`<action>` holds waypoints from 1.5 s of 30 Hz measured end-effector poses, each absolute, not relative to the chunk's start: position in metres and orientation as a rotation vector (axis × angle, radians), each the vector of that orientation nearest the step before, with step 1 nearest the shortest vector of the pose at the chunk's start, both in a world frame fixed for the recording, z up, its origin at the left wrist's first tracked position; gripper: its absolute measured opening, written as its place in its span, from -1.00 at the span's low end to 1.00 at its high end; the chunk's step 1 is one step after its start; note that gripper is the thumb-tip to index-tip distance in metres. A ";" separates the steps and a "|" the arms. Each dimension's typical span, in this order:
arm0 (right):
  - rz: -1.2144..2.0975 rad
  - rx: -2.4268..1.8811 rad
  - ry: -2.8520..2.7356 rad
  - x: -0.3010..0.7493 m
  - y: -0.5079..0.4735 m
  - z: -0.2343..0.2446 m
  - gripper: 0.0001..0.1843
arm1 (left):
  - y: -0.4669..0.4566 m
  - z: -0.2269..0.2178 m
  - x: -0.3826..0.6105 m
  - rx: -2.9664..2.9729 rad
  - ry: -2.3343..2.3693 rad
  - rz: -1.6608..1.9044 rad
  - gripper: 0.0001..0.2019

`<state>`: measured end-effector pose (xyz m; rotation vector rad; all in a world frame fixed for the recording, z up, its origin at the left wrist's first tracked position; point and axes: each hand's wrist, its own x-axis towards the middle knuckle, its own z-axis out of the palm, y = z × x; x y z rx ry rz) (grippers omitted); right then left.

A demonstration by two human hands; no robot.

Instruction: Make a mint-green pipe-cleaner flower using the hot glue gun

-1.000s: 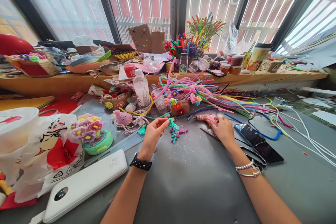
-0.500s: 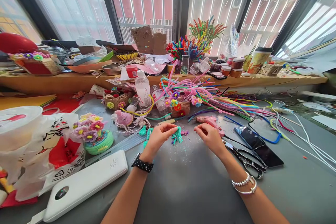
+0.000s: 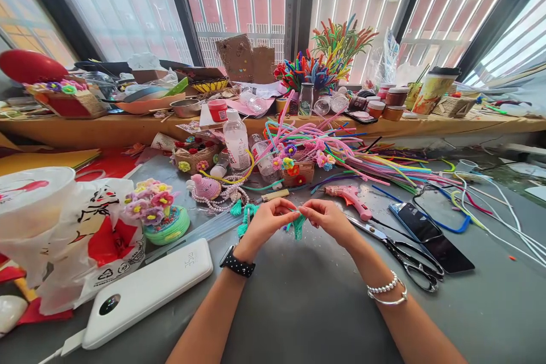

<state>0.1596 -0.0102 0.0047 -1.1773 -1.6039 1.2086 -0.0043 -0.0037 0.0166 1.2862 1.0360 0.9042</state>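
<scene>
Over the middle of the grey table, my left hand (image 3: 272,220) pinches the top of a small teal yarn-like piece (image 3: 298,228), which hangs down below the fingertips. From the other side my right hand (image 3: 326,220) meets it, thumb and fingertip closed on the same piece. The fingertips of both hands nearly touch and hide its upper end. More teal pieces (image 3: 245,222) lie just beyond my left wrist. A pink glue gun (image 3: 350,199) rests past my right hand, and black-handled scissors (image 3: 412,261) lie beside my right forearm.
A white power bank (image 3: 149,296) and a plastic bag (image 3: 102,239) occupy the left, near a crocheted flower pot (image 3: 164,222). A phone (image 3: 433,239) and white cables lie right. Behind are a bottle (image 3: 236,142), many pipe cleaners (image 3: 358,162) and a crowded ledge (image 3: 140,128).
My right hand has moved left and closed on the teal piece beside my left hand. The piece now hangs between both hands. The whole view has shifted slightly.
</scene>
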 end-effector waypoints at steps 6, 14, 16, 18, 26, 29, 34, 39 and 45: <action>1.259 -1.139 -1.553 0.152 -0.015 0.003 -0.64 | -0.006 0.026 -0.003 0.616 0.674 1.072 -0.87; 0.756 -1.014 -1.737 0.131 -0.030 -0.002 -0.82 | -0.008 0.022 0.002 0.436 0.554 1.095 -0.88; 0.543 -0.964 -1.839 0.128 -0.033 -0.004 -0.82 | -0.008 0.021 0.004 0.428 0.584 1.107 -0.87; 0.364 -0.921 -1.917 0.125 -0.034 -0.007 -0.81 | -0.008 0.020 0.006 0.418 0.598 1.130 -0.87; 0.244 -1.073 -1.951 0.125 -0.033 -0.012 -0.80 | -0.006 0.015 0.011 0.421 0.671 1.280 -0.89; 0.483 -1.163 -1.716 0.136 -0.030 -0.011 -0.83 | -0.002 0.012 0.004 0.533 0.776 1.432 -0.83; 1.102 -1.166 -1.113 0.152 -0.023 -0.005 -0.72 | 0.000 0.013 -0.004 0.774 1.006 1.544 -0.71; 1.369 -1.062 -0.980 0.151 -0.026 0.003 -0.71 | -0.002 0.011 0.001 0.920 1.052 1.492 -0.72; 1.251 -1.053 -1.181 0.147 -0.030 0.004 -0.68 | -0.002 0.008 0.002 1.046 1.109 1.420 -0.72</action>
